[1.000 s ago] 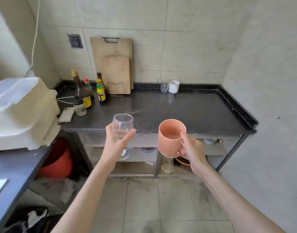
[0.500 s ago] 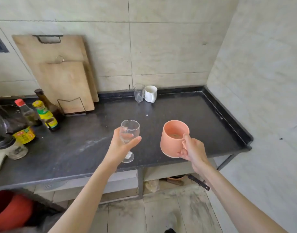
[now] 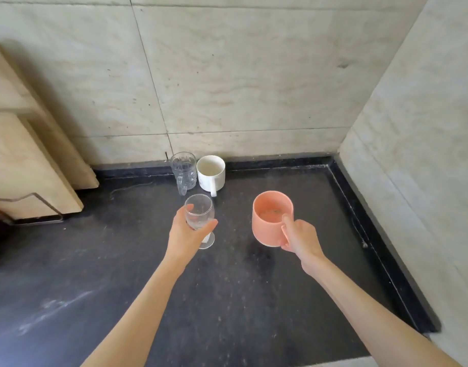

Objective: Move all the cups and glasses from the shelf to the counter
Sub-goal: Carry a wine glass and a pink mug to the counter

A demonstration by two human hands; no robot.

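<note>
My left hand (image 3: pixel 186 234) grips a clear stemmed wine glass (image 3: pixel 199 211) by its bowl, upright above the dark counter (image 3: pixel 121 287). My right hand (image 3: pixel 297 238) holds a salmon-pink mug (image 3: pixel 268 221) by its handle, slightly tilted, also above the counter. At the back against the wall stand a clear glass mug (image 3: pixel 184 172) and a white mug (image 3: pixel 211 173), side by side and touching. The glass in my left hand is just in front of these two. The shelf is out of view.
Two wooden cutting boards (image 3: pixel 29 160) lean against the tiled wall at the left, in a wire stand. The counter has a raised black rim (image 3: pixel 365 221) along the back and right, meeting the right wall (image 3: pixel 426 154).
I have stepped closer and both hands have carried the wine glass and pink mug forward over the counter, toward the two mugs at the back. The bottles at left have left the view.
</note>
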